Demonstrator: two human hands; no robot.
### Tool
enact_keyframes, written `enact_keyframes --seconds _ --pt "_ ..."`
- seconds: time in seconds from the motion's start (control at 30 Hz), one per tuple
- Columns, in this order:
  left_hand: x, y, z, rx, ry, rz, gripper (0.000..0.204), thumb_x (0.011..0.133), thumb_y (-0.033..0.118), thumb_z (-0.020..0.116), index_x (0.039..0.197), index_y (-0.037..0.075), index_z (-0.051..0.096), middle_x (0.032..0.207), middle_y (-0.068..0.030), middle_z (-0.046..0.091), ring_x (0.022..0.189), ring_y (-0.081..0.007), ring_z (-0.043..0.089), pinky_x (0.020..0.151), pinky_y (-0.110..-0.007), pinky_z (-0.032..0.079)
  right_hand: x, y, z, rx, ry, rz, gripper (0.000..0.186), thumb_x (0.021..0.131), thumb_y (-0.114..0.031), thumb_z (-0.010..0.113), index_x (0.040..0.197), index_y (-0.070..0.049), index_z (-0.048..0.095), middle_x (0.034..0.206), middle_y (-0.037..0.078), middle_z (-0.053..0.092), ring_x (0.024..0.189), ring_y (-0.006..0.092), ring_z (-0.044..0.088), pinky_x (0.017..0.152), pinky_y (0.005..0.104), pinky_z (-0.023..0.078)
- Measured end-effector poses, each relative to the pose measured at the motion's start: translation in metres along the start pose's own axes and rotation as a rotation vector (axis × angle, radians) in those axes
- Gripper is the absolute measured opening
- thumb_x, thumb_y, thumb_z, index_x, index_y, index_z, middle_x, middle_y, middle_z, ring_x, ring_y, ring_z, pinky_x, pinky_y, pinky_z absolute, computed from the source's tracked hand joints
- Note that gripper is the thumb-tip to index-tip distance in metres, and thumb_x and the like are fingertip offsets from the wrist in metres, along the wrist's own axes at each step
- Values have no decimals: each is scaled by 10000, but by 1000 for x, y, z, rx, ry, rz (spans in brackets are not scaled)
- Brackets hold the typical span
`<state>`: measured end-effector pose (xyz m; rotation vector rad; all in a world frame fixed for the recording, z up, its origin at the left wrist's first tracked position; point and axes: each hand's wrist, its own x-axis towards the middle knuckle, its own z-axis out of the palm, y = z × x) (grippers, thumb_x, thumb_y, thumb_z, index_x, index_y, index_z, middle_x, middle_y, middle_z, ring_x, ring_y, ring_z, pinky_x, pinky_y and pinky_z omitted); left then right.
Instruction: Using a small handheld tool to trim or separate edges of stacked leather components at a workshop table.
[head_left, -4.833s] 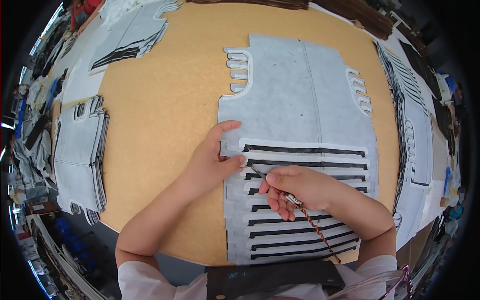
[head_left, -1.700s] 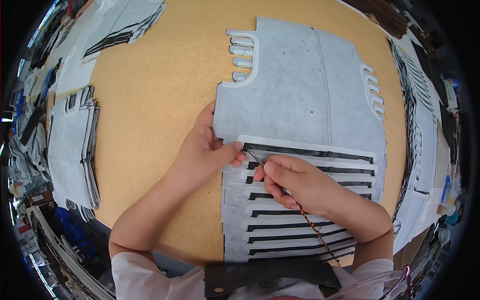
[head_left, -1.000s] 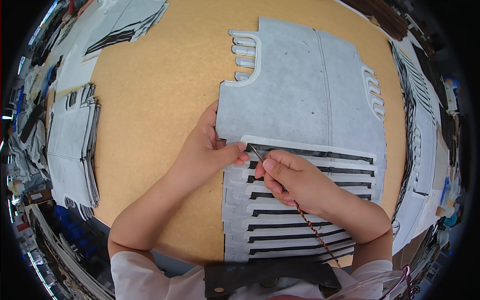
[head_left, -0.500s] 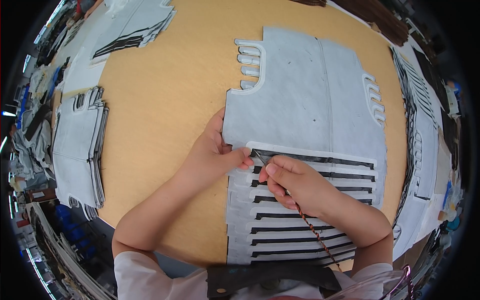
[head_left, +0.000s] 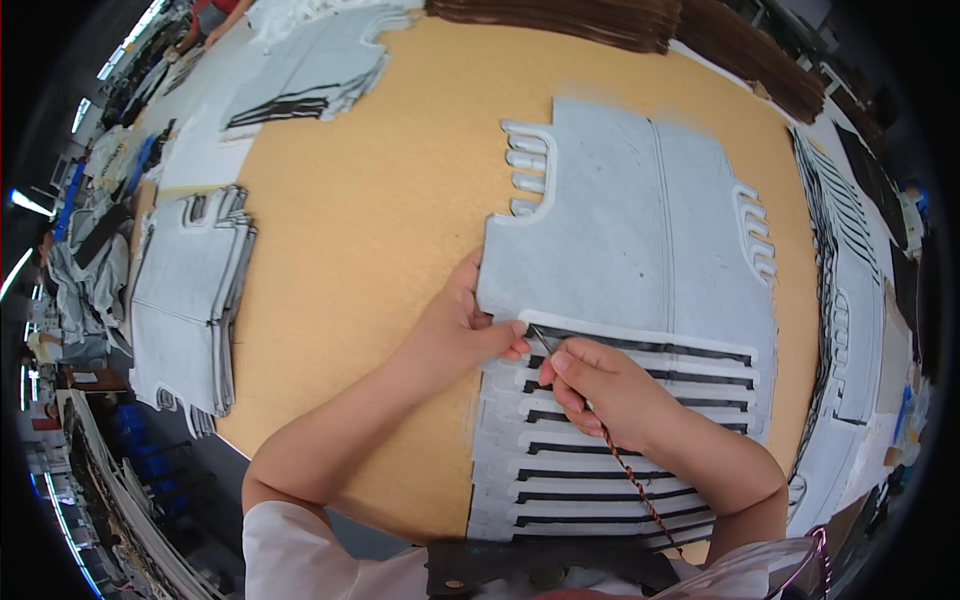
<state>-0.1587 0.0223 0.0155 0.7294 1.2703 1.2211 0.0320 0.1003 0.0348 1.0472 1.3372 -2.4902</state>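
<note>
A grey leather-like panel (head_left: 600,240) lies on the tan tabletop, with finger-like cut-outs on both upper sides and several dark slot-like strips across its lower part. My left hand (head_left: 445,325) pinches its left edge, thumb on top and some fingers hidden beneath. In my right hand (head_left: 615,390) is a thin pointed metal tool (head_left: 542,339), gripped like a pen. Its tip meets the left end of the top dark strip (head_left: 620,344), right beside my left thumb. From the tool a twisted red-brown cord (head_left: 640,487) runs down over the panel toward my body.
Similar grey panels are stacked at the left (head_left: 185,285), and another grey pile (head_left: 310,75) lies at the upper left. Brown stacked pieces (head_left: 570,22) line the far edge. More grey pieces (head_left: 855,310) lie at the right. Another person's arm (head_left: 228,25) shows at the far left.
The whole view has shifted, so the table and panel appear lower and a little farther right. Both hands keep their grips, and the tool tip stays near the top strip's left end.
</note>
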Motion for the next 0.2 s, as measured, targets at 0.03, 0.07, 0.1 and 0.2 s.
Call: enact_keyframes --seconds 0.03,0.07,0.1,0.2 --pt "3 -4 -2 -27 -17 21 791 857 -81 563 1488 47 104 1113 -124 587 755 -132 646 667 -247 558 2 2 -1 25 10 5 310 1016 -259 394 1016 34 496 623 7 423 436 83 345 397 237 275" --pt "6 -10 -3 15 0 62 791 857 -81 563 1488 47 104 1113 -124 587 755 -132 646 667 -247 558 3 4 -2 5 -18 -46 310 1016 -259 394 1016 34 496 623 7 423 436 83 345 397 237 275" --pt "6 -17 -2 58 91 85 803 856 -58 583 1491 51 105 1122 -133 579 777 -140 642 670 -253 557 1 6 -3 29 13 -23 318 1012 -271 406 1028 33 499 623 11 426 437 84 353 398 233 283" --pt "-6 -19 -8 749 384 384 900 822 121 704 1509 104 123 1269 -202 453 1099 -260 551 772 -356 553 -7 13 -8 39 -28 -21 370 1000 -342 469 1051 23 507 642 44 495 425 112 403 404 224 336"
